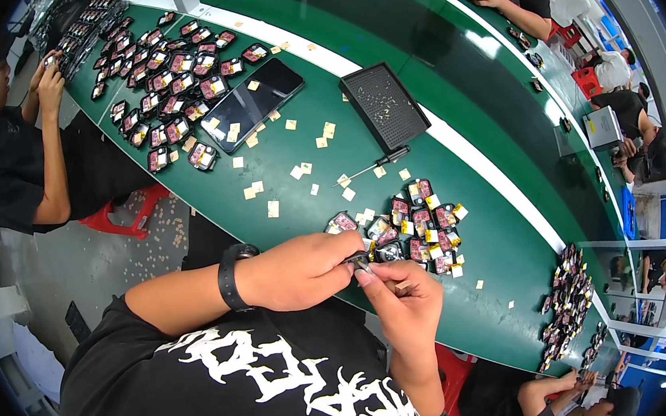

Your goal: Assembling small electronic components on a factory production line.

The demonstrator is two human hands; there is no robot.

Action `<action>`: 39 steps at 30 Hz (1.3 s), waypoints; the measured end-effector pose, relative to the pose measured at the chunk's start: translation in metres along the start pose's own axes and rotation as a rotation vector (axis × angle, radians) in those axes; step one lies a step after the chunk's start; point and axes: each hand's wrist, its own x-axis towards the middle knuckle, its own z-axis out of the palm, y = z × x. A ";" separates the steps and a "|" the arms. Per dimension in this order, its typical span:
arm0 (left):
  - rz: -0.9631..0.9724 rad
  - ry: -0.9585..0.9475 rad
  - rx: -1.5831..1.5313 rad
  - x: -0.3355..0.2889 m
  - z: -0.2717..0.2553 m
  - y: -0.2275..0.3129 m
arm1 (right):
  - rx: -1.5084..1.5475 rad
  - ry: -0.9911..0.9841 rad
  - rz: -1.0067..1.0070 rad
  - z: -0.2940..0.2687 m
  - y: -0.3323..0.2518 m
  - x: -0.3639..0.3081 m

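At the near edge of the green table, my two hands meet over a small dark piece, mostly hidden by the fingers. My left hand, with a black band on its wrist, is closed around it. My right hand pinches at the same piece with thumb and forefinger; whether something else is in that pinch I cannot tell. Just beyond the fingertips lies a cluster of small black-cased units with pinkish faces and yellow and white parts. One such unit sits right beside my left knuckles.
Small beige squares are scattered about. Farther off lie a screwdriver, a black tray with tiny bits, and a phone. Units pile up at left and right. Co-workers sit on both sides and across, beyond a white rail.
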 end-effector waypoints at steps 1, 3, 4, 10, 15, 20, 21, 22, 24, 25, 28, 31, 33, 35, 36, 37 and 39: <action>-0.031 -0.009 0.003 0.000 0.001 0.000 | 0.029 0.026 0.000 0.001 0.002 0.000; -0.021 -0.013 0.003 0.000 0.001 0.000 | 0.007 0.041 -0.050 0.003 0.007 0.001; -0.012 -0.018 0.004 0.000 0.002 0.000 | -0.013 0.057 -0.101 0.003 0.009 0.001; -0.080 -0.105 0.003 -0.003 -0.005 0.002 | -0.197 0.032 -0.142 -0.002 0.006 0.004; -0.042 -0.130 0.016 -0.005 -0.007 0.002 | -0.201 0.044 -0.134 0.000 0.003 0.005; 0.035 -0.069 0.063 -0.006 -0.002 -0.003 | -0.332 0.048 -0.111 0.000 -0.004 0.005; 0.035 -0.067 0.063 -0.006 -0.002 -0.003 | -0.332 0.047 -0.112 0.000 -0.004 0.005; 0.020 -0.069 0.055 -0.007 -0.002 -0.002 | -0.340 0.034 -0.137 0.001 -0.004 0.006; 0.009 -0.074 0.048 -0.006 -0.002 0.001 | -0.349 0.026 -0.165 0.001 -0.001 0.005; -0.023 -0.122 0.045 -0.005 -0.003 0.004 | -0.146 0.073 -0.073 0.002 0.004 0.004; -0.022 -0.155 0.037 -0.006 -0.001 0.001 | 0.095 0.133 0.034 0.007 0.004 0.007; 0.002 -0.182 0.036 -0.004 -0.002 -0.002 | 0.109 0.111 0.077 0.002 0.006 0.009; -0.007 -0.204 0.049 -0.007 -0.002 -0.005 | 0.081 0.054 0.101 0.000 0.007 0.012; 0.062 -0.154 -0.028 -0.006 0.000 -0.013 | 0.077 -0.006 0.220 -0.002 0.006 0.016; 0.064 -0.155 -0.029 -0.006 0.000 -0.011 | 0.076 -0.004 0.220 -0.001 0.005 0.017; -0.127 -0.153 -0.254 -0.006 0.001 -0.005 | 0.125 -0.023 0.226 0.001 0.003 0.018; -0.319 -0.137 -0.477 -0.009 0.002 0.000 | 0.173 -0.055 0.231 0.002 -0.005 0.019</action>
